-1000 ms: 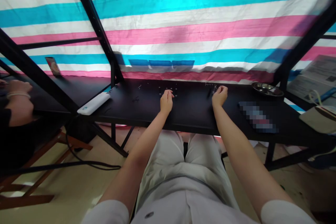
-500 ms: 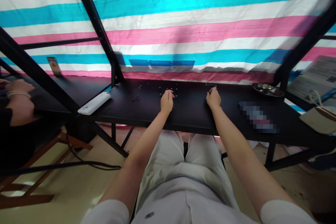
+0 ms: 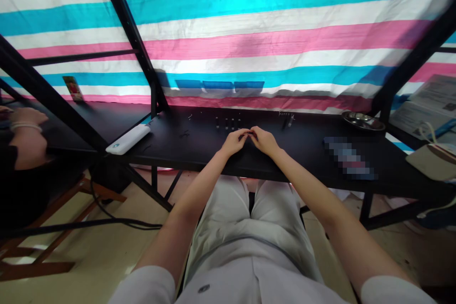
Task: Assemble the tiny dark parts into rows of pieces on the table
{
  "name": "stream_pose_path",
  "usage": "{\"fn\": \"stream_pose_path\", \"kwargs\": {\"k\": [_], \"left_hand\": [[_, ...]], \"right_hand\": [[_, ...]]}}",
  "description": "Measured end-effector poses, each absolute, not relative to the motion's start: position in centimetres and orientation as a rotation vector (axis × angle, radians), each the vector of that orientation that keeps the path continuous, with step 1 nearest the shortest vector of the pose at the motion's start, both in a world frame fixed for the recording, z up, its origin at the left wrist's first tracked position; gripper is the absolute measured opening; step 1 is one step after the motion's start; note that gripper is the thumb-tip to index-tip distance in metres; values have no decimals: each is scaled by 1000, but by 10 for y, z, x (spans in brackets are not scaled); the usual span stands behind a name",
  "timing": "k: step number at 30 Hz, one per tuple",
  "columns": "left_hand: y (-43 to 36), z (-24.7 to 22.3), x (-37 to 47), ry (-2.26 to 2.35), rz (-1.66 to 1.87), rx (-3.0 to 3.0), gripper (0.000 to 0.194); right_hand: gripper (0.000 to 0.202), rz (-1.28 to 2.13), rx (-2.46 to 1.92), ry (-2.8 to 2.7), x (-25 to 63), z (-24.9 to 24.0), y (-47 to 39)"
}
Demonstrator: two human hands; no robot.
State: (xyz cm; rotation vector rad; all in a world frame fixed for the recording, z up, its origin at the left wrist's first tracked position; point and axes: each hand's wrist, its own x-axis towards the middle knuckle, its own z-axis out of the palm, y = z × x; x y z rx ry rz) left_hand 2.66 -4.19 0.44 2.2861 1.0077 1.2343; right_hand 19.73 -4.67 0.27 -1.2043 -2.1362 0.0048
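Observation:
My left hand (image 3: pixel 235 142) and my right hand (image 3: pixel 262 139) meet above the black table (image 3: pixel 171 145), fingertips nearly touching. Both hands are closed in a pinch around something small and dark between them, too small to make out. Just behind my left hand stand several small dark cylinders with pale ends (image 3: pixel 226 124) in a row. Farther right, near the back edge, is a row of small pale pieces (image 3: pixel 285 114), with dark and metallic sticks (image 3: pixel 291 120) beside it.
At the right lie a metal dish (image 3: pixel 363 121) and a blurred packet (image 3: pixel 349 158). A white box-like device (image 3: pixel 128 139) rests at the left, with thin dark bits (image 3: pixel 184 134) nearer the middle. Another person's hand (image 3: pixel 28 118) shows far left, beyond black frame bars.
My right hand has moved left from beside the pale pieces to meet my left hand. My left hand has shifted slightly right and nearer, uncovering more of the cylinders.

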Motion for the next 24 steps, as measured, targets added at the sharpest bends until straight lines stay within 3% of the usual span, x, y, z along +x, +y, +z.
{"fn": "stream_pose_path", "kwargs": {"k": [8,15,24], "left_hand": [[-37,-2,25,1018,1228,2232,28],[-38,1,26,1103,1260,2189,15],[-41,6,26,1235,1450,2072,13]], "right_hand": [[29,98,-1112,-2177,195,1,-49],[28,203,-1046,-2132,194,6,-52],[39,-10,-1183,-1959,205,7,-45]]}}
